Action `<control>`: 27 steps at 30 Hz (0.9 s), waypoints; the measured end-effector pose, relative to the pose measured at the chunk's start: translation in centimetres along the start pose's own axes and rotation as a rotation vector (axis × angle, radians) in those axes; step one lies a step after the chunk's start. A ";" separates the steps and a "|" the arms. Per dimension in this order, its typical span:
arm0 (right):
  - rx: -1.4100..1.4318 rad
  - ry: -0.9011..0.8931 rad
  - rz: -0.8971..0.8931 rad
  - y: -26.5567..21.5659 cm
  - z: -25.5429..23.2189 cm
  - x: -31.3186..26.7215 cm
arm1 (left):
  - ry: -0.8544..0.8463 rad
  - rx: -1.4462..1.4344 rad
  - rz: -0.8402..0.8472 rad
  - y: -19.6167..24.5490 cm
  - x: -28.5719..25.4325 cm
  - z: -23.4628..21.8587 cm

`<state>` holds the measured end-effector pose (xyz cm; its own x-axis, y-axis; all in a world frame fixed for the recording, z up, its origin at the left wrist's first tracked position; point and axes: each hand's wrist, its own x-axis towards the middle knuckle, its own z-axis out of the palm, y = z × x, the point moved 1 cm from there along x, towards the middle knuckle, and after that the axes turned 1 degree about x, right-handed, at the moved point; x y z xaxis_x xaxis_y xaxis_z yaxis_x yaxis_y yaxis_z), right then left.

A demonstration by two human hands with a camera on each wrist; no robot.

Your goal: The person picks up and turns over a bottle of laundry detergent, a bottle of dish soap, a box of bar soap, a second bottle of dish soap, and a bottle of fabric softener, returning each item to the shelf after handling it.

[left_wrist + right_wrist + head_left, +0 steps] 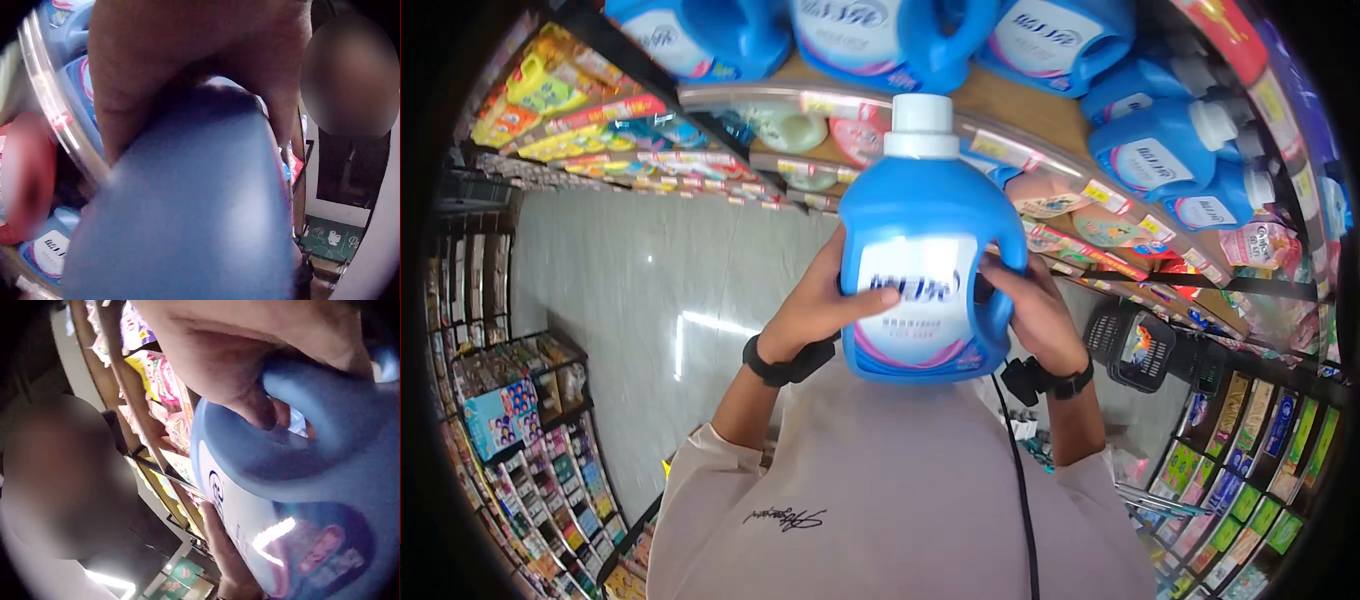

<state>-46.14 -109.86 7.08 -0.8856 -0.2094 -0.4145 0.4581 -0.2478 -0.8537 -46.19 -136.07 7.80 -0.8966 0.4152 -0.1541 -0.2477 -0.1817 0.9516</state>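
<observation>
Both hands hold a large blue detergent bottle (930, 205) in front of the chest. Its white cap (922, 125) points away from the body, and its white label (915, 262) faces the head camera. My left hand (825, 305) grips the bottle's left side, its thumb lying across the label. On the other side, my right hand (1040, 315) grips the handle, and the right wrist view shows its thumb (259, 409) in the handle opening. In the left wrist view the bottle's blue side (187, 212) hides most of the left fingers.
A shelf (800, 88) of similar blue bottles (1050, 40) stands just beyond the cap. Lower shelves hold pouches (1050, 195) and other goods. A dark shopping basket (1140, 350) is at right, near racks of packets (1250, 440). Grey floor (630, 260) spreads at left.
</observation>
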 end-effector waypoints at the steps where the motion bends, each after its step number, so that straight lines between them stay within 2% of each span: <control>1: -0.100 -0.035 -0.085 -0.6 -0.7 -0.2 | -0.026 0.075 0.022 0.5 0.6 0.6; 2: -0.282 0.014 -0.148 -1.6 -1.5 -1.0 | -0.054 0.148 0.042 0.9 1.3 1.3; 3: -0.304 0.019 -0.325 -2.4 -1.6 -1.1 | -0.035 0.247 0.227 1.7 2.1 2.3; 4: -0.329 0.021 -0.500 -3.2 -1.9 -1.2 | -0.064 0.377 0.314 2.2 2.8 3.0; 5: -0.391 0.051 -0.577 -4.4 -2.5 -1.6 | -0.089 0.506 0.399 2.8 3.4 3.4; 8: -0.551 0.105 -0.817 -7.8 -4.2 -1.3 | -0.022 0.645 0.445 4.0 5.6 5.3; 10: -0.616 0.119 -0.975 -9.6 -5.6 -0.5 | 0.054 0.529 0.411 4.5 6.9 6.9; 12: -0.630 0.153 -1.107 -11.6 -6.3 -0.1 | 0.129 0.568 0.511 5.4 8.4 7.8; 14: -0.646 0.211 -1.221 -13.1 -7.3 1.1 | 0.205 0.711 0.685 6.1 9.8 8.4; 17: -0.615 0.274 -1.198 -15.1 -7.2 2.6 | 0.328 0.819 0.828 6.7 11.5 8.7; 19: -0.582 0.289 -1.210 -15.8 -7.2 4.0 | 0.395 0.784 0.871 7.0 13.1 8.4; 20: -0.553 0.299 -1.160 -15.7 -7.0 4.7 | 0.405 0.732 0.789 7.1 14.1 8.2; 22: -0.496 0.331 -1.064 -15.7 -6.9 6.1 | 0.350 0.619 0.811 7.7 15.4 7.9; 27: -0.482 0.343 -1.091 -15.5 -7.2 9.0 | 0.347 0.572 0.770 7.7 16.7 7.7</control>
<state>-61.83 -101.07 14.33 -0.7936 0.1641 0.5859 -0.5408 0.2511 -0.8028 -60.26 -123.66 14.61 -0.8177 0.0679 0.5716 0.5725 0.2003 0.7951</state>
